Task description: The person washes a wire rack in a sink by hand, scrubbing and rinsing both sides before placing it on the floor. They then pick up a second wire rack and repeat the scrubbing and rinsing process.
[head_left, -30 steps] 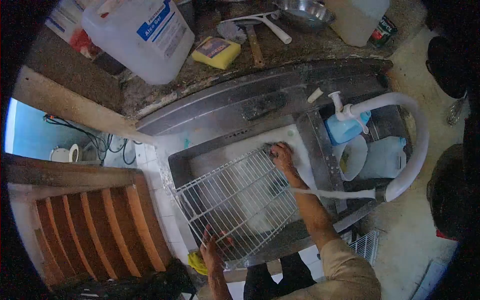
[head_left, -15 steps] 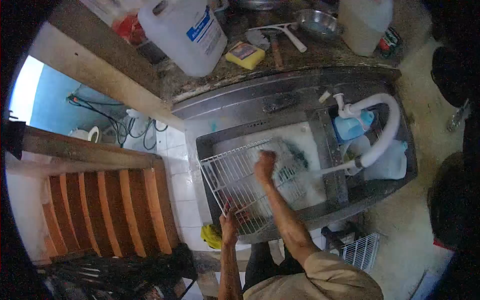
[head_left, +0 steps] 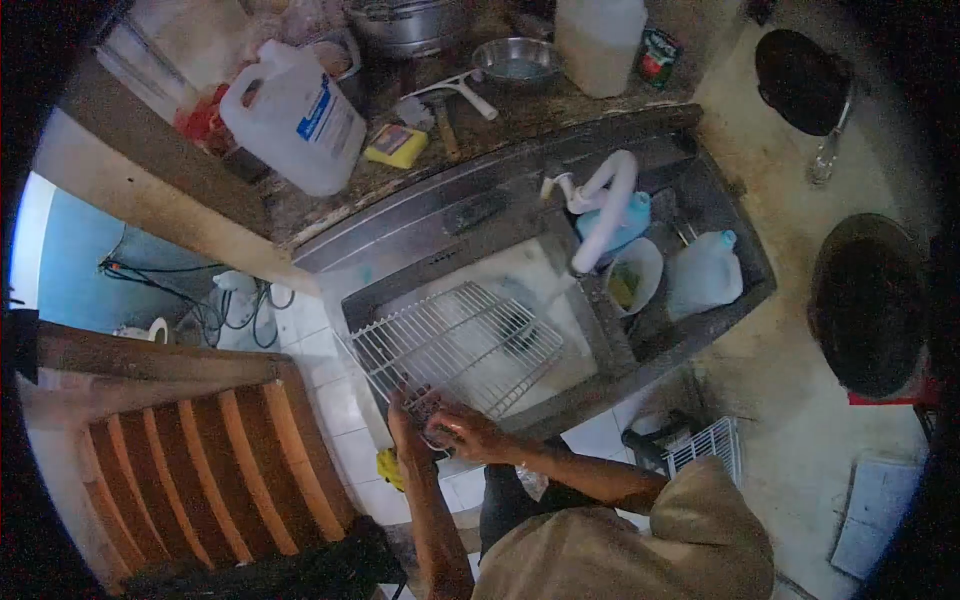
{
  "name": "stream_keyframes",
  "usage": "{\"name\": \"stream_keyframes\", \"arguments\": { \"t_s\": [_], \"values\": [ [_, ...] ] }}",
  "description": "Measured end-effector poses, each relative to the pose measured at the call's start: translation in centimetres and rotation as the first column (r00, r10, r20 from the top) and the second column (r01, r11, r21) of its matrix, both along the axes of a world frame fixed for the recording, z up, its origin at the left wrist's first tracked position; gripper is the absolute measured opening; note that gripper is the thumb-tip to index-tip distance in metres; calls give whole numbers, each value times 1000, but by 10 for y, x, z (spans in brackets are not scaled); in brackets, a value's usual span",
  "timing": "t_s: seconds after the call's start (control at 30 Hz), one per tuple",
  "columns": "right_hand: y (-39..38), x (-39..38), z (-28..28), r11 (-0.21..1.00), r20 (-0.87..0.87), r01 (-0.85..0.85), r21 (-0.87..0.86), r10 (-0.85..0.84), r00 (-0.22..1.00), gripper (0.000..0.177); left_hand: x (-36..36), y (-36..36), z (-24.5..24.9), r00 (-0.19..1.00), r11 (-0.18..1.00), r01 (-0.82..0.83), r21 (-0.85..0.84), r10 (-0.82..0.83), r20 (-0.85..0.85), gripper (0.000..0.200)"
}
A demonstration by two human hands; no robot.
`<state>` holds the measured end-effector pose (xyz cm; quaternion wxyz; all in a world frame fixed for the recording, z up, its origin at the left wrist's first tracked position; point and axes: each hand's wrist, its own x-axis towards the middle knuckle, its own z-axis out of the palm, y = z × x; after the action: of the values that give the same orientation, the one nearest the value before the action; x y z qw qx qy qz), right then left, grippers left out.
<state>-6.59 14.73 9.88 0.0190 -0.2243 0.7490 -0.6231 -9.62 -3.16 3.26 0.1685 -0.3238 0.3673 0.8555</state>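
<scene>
A white wire rack [head_left: 455, 340] lies tilted across the sink basin [head_left: 575, 375], its near left corner raised toward me. My left hand [head_left: 405, 435] is closed on the rack's near left edge. Right beside it, my right hand [head_left: 468, 435] is closed against the same corner, its fingers curled; whatever is inside them is hidden. Pale, cloudy water or suds cover the basin floor under the rack. Above the sink's divider hangs a white hose [head_left: 605, 225] on the tap.
In the right compartment stand a blue jug [head_left: 612, 222], a white tub [head_left: 637, 275] and a clear jug [head_left: 705, 272]. The back counter holds a large jug [head_left: 295, 120], a yellow sponge pack [head_left: 397, 146], a squeegee [head_left: 470, 95] and a metal bowl [head_left: 515, 60]. Wooden steps [head_left: 200, 470] are at left.
My right hand has moved from the rack's middle to its near left corner, beside my left hand. The hose outlet has swung left toward the divider. The camera view has shifted right.
</scene>
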Motion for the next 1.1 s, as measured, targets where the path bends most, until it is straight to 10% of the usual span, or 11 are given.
{"name": "stream_keyframes", "arguments": {
  "t_s": [0.07,0.17,0.23,0.37,0.47,0.7,0.8,0.87,0.9,1.03,1.1],
  "values": [
    [40,-7,-22,993,-14,38,113,-36,999,12,-2,48,66,999,976,-32,-215,23,-45,53],
    [117,-33,-72,998,144,67,10,-68,987,15,1,41,39,988,976,19,-218,-52,-148,56],
    [174,-41,-119,917,37,139,373,-164,986,26,-3,42,47,993,966,63,-250,-85,-77,57],
    [249,-36,-162,917,292,376,136,-399,869,32,-7,34,96,1000,967,8,-253,-3,20,50],
    [288,-48,-84,671,-234,576,466,-535,812,29,-12,45,151,999,984,-31,-176,35,19,41],
    [323,-112,-53,245,-583,792,559,-563,586,37,-21,55,149,982,985,-175,-6,174,-79,45],
    [228,-103,38,879,-135,367,305,-341,930,37,-42,84,135,946,945,-315,93,320,-55,51],
    [171,-129,-18,945,158,308,114,-323,933,31,-59,133,146,899,900,-430,74,434,-57,57],
    [152,-123,33,924,-69,361,127,-355,932,37,-66,157,156,878,882,-470,26,471,-90,59],
    [140,-111,97,927,83,373,35,-375,923,44,-83,199,150,873,899,-437,14,428,-234,62],
    [144,-113,76,913,-106,403,-58,-407,907,44,-88,204,137,876,894,-433,118,448,-180,58]
  ]
}}
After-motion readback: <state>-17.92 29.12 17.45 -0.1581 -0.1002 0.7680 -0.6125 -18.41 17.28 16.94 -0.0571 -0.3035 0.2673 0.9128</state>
